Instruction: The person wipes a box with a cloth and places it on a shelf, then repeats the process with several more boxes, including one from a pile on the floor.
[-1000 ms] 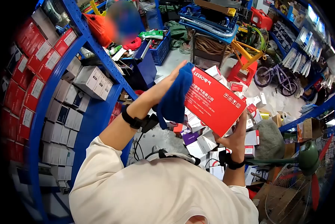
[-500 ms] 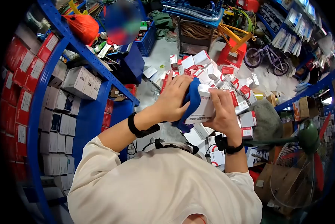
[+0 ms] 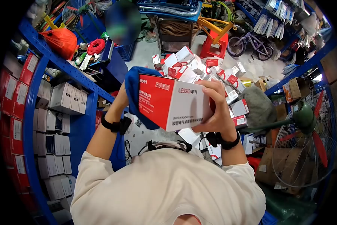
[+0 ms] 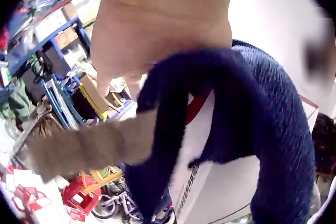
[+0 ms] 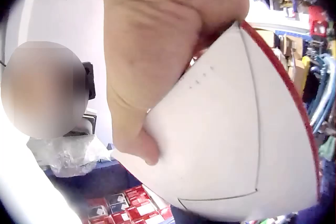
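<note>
Between my two hands is a red and white cardboard box (image 3: 155,103) with LESSO lettering, tilted in front of the chest. My right hand (image 3: 220,112) grips its right end; in the right wrist view the thumb (image 5: 148,148) presses on a white face (image 5: 215,124). A dark blue cloth (image 3: 132,86) drapes over the box's left end. My left hand (image 4: 163,19) holds this cloth against the box, its fingers partly covered by the folds (image 4: 283,113). Most of that hand is hidden behind cloth and box in the head view.
Many loose red and white boxes (image 3: 187,56) lie heaped on the floor ahead. Blue shelving (image 3: 89,127) with stacked cartons stands at left. To the right are a green fan (image 3: 303,116), a grey sack-like lump (image 3: 256,107) and a purple bicycle (image 3: 251,47).
The box has turned from its broad red face to an end, then to a red side and white face. It has shifted left with both hands, and the cloth stays at its left end.
</note>
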A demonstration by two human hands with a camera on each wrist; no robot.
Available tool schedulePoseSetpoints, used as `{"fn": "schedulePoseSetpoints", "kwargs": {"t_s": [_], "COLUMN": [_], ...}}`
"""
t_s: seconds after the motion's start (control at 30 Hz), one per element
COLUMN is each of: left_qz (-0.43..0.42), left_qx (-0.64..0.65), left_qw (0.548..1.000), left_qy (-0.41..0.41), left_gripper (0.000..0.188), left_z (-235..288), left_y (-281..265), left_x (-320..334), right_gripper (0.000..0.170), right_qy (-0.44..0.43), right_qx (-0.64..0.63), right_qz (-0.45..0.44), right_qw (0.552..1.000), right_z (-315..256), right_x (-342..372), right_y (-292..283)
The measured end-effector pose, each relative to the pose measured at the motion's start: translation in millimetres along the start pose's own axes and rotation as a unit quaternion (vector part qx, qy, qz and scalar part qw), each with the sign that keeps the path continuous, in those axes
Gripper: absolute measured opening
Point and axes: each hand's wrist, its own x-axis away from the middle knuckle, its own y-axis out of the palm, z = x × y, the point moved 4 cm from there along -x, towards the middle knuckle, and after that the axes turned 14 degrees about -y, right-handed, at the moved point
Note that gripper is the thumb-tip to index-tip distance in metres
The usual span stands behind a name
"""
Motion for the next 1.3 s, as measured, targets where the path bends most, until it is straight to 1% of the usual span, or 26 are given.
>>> {"fn": "schedulePoseSetpoints", "kwargs": {"t_s": [0.03, 0.1, 0.13, 0.17, 0.23, 0.27, 0.3, 0.37, 0.43, 0.47, 0.5, 0.57, 0.6, 0.63, 0.7, 0.83, 0.87, 0.9, 0.97, 1.0, 1.07, 1.1, 1.2, 1.23, 1.27, 1.3], "left_qz": [-0.047, -0.066, -0.145, -0.102, -0.013, 0.035, 0.077, 0.157, 0.21, 0.222, 0.222, 0.194, 0.178, 0.103, 0.056, -0.122, -0.18, -0.084, -0.043, -0.041, -0.033, -0.033, 0.03, 0.028, 0.055, 0.079], "left_qx": [-0.003, 0.178, 0.238, 0.248, 0.068, -0.047, -0.178, -0.391, -0.497, -0.523, -0.523, -0.522, -0.517, -0.241, -0.201, -0.018, 0.005, -0.011, -0.086, -0.086, -0.162, -0.162, -0.146, -0.147, -0.328, -0.497], "left_qw": [0.999, 0.979, 0.96, 0.96, 0.987, 0.984, 0.961, 0.872, 0.793, 0.769, 0.768, 0.818, 0.835, 0.965, 0.978, 0.988, 0.983, 0.996, 0.995, 0.995, 0.955, 0.956, 0.983, 0.984, 0.933, 0.847], "left_qy": [-0.028, -0.071, 0.002, 0.079, 0.145, 0.17, 0.196, 0.249, 0.282, 0.292, 0.297, 0.143, 0.064, 0.009, 0.028, 0.091, -0.034, 0.0, 0.027, 0.027, 0.246, 0.242, 0.102, 0.099, 0.137, 0.171], "left_gripper": [0.051, 0.053, 0.057, 0.057, 0.057, 0.057, 0.057, 0.057, 0.057, 0.058, 0.058, 0.053, 0.05, 0.053, 0.054, 0.057, 0.06, 0.062, 0.06, 0.06, 0.058, 0.058, 0.064, 0.064, 0.061, 0.06], "left_z": [-5, -55, -59, -56, -40, -28, -16, 7, 22, 36, 53, 101, 117, 121, 116, 86, 93, 91, 86, 83, 103, 104, 86, 92, 107, 118], "left_y": [-9, -42, -34, -11, 17, 27, 33, 42, 47, 54, 63, 86, 95, 103, 95, 54, 46, 52, 43, 49, 80, 78, 52, 49, 53, 61], "left_x": [-1, 13, 17, 26, 34, 38, 39, 35, 31, 31, 35, 44, 49, 56, 57, 64, 55, 50, 26, 25, 40, 37, 11, 14, 21, 28], "right_gripper": [0.109, 0.109, 0.11, 0.117, 0.123, 0.127, 0.123, 0.112, 0.104, 0.097, 0.097, 0.082, 0.088, 0.088, 0.081, 0.09, 0.09, 0.086, 0.085, 0.08, 0.076, 0.076, 0.091, 0.1, 0.108, 0.108], "right_qy": [-0.004, 0.027, 0.035, 0.062, 0.149, 0.235, 0.234, 0.285, 0.301, 0.319, 0.315, 0.344, 0.371, 0.366, 0.342, 0.352, 0.353, 0.343, 0.331, 0.306, 0.3, 0.303, 0.295, 0.266, 0.237, 0.24], "right_qx": [0.001, -0.134, -0.169, -0.205, -0.233, -0.245, -0.239, -0.327, -0.361, -0.395, -0.394, -0.472, -0.47, -0.471, -0.466, -0.416, -0.417, -0.426, -0.436, -0.378, -0.245, -0.246, -0.252, -0.214, -0.175, -0.174], "right_qz": [0.0, 0.12, 0.145, 0.189, 0.266, 0.322, 0.352, 0.36, 0.367, 0.376, 0.375, 0.37, 0.374, 0.374, 0.367, 0.316, 0.312, 0.318, 0.323, 0.298, 0.223, 0.225, 0.226, 0.206, 0.185, 0.186], "right_qw": [1.0, 0.983, 0.974, 0.958, 0.924, 0.884, 0.874, 0.826, 0.802, 0.775, 0.778, 0.723, 0.708, 0.71, 0.729, 0.777, 0.777, 0.774, 0.772, 0.821, 0.894, 0.893, 0.894, 0.917, 0.938, 0.937], "right_z": [0, 10, 17, 20, 25, 29, 38, 43, 49, 52, 54, 54, 51, 50, 46, 55, 61, 70, 75, 70, 67, 66, 62, 60, 56, 53], "right_x": [0, 6, 10, 10, 20, 36, 45, 45, 50, 54, 57, 62, 57, 52, 48, 66, 80, 97, 96, 86, 80, 80, 68, 64, 58, 49], "right_y": [3, 10, 13, 19, 28, 37, 42, 56, 70, 78, 84, 100, 97, 95, 92, 80, 79, 79, 77, 71, 66, 67, 62, 56, 51, 45]}}
